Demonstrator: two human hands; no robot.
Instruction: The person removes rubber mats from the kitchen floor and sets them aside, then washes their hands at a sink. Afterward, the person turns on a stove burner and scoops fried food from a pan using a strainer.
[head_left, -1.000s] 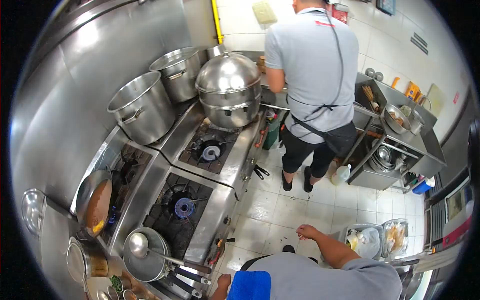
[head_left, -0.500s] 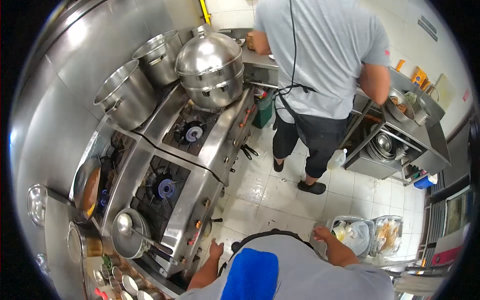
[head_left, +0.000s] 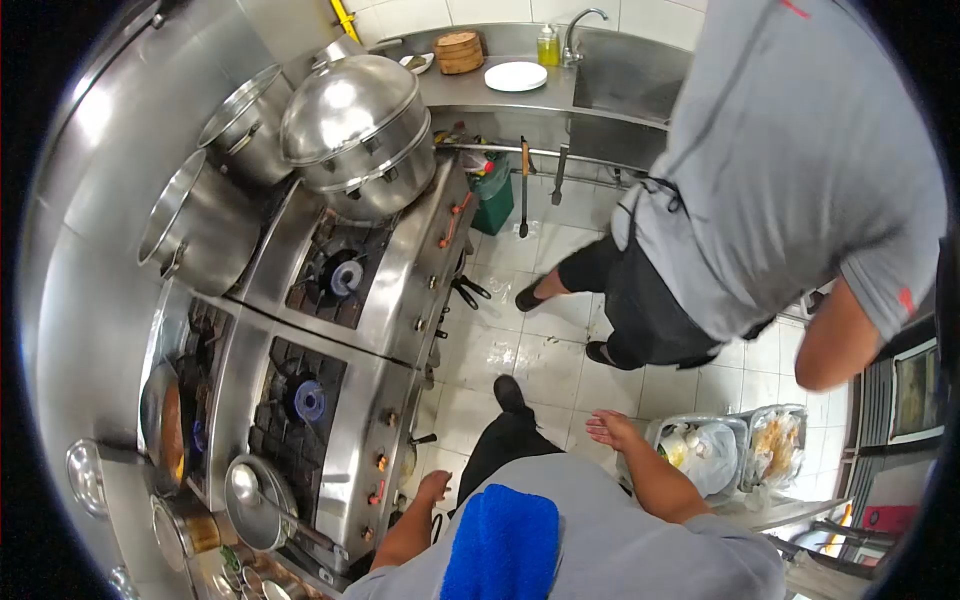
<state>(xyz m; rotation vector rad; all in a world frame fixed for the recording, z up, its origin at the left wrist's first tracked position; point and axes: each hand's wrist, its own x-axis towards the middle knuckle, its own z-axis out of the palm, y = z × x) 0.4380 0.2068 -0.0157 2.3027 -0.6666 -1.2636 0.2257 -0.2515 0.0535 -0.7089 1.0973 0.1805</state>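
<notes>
Left hand (head_left: 435,487) near the steel stove (head_left: 338,428) on the left and right hand (head_left: 612,430) beside the lined bin (head_left: 738,455) on the right hang apart and loose, seemingly holding nothing, the person (head_left: 630,540) apparently in mid-stride, so any grip first calls for a reach.

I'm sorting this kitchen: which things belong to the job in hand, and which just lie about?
Likely the job's: stove, near the left hand; lined bin, near the open right hand.
Apparently lying about: white plate, pump bottle, bamboo steamer.
</notes>
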